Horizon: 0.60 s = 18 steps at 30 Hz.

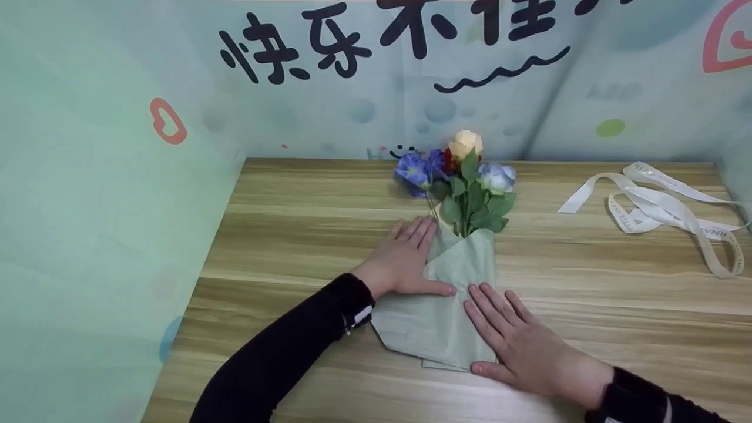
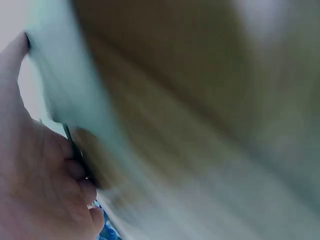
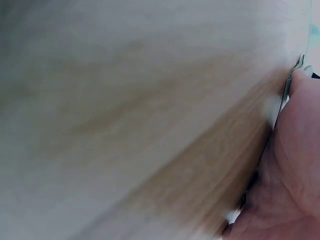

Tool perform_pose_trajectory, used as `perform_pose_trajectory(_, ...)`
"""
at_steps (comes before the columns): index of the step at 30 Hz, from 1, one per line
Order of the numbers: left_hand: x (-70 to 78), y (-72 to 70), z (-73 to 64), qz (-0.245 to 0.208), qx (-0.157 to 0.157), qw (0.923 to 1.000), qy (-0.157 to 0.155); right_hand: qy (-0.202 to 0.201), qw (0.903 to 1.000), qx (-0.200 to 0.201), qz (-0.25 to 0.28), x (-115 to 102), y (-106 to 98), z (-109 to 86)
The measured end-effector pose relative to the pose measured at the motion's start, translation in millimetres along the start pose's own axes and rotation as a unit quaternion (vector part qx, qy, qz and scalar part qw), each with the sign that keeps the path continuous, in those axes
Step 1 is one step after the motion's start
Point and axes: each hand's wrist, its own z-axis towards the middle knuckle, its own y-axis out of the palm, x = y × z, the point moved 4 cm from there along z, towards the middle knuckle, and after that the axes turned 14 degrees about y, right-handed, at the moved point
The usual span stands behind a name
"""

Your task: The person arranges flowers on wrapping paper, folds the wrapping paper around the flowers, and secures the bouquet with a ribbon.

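Observation:
A bouquet lies on the table, its stems wrapped in pale green paper [image 1: 443, 326]. Out of the top of the wrap come blue flowers [image 1: 413, 170], a cream rose [image 1: 466, 143], a pale blue-white flower [image 1: 497, 177] and green leaves [image 1: 479, 205]; a bit of red shows among them. Flat on the paper's upper left side rests my left hand [image 1: 402, 258], fingers straight toward the flowers and thumb across the wrap. My right hand [image 1: 523, 343] presses on the lower right edge with its fingers extended. Both wrist views are mostly blurred; the left palm [image 2: 45, 180] and right palm [image 3: 295, 165] show at the sides.
A white printed ribbon [image 1: 664, 202] lies in loose loops on the wooden table [image 1: 282, 235] at the back right. Behind the table hangs a light green backdrop [image 1: 352, 111] with black characters, and it continues along the left side.

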Motion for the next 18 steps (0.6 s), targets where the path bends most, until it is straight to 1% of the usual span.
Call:
perform_pose_trajectory(3,3.1,-2.5,-1.3,0.02,0.005,0.9997,-0.009,0.002,1.0,-0.002,0.002,-0.7,0.3,0.1)
perform_pose_trajectory(5,11.5,-3.9,-5.5,0.04,0.012,0.9991,-0.004,0.001,1.0,-0.004,0.003,-1.3,0.6,0.7)
perform_pose_trajectory(6,17.8,-3.9,-8.7,0.053,0.014,0.9985,0.005,0.001,1.0,-0.006,0.005,-1.6,1.0,0.9)
perform_pose_trajectory(7,25.3,-3.6,-12.7,0.064,0.016,0.9976,0.021,-0.001,0.9999,-0.008,0.006,-1.4,2.5,0.9)
perform_pose_trajectory(9,43.3,0.0,-20.4,0.081,0.014,0.9941,0.07,-0.003,1.0,-0.005,0.004,-2.2,1.9,0.8)
perform_pose_trajectory(11,61.3,7.2,-29.0,0.085,-0.004,0.9885,0.125,-0.003,1.0,-0.001,0.005,-2.3,1.1,0.1)
perform_pose_trajectory(13,75.2,15.8,-36.4,0.075,-0.023,0.9833,0.164,-0.002,1.0,-0.001,0.007,-2.1,0.3,-0.9)
perform_pose_trajectory(14,80.0,19.8,-39.2,0.07,-0.03,0.9815,0.176,-0.001,1.0,0.003,0.008,-2.3,-1.1,-1.1)
perform_pose_trajectory(15,83.1,23.2,-41.7,0.066,-0.036,0.9809,0.18,0.0,0.9999,0.002,0.011,-1.7,-0.9,-1.4)
perform_pose_trajectory(18,86.7,28.9,-44.8,0.059,-0.031,0.9822,0.175,0.0,0.9999,-0.004,0.016,1.2,1.8,-1.9)
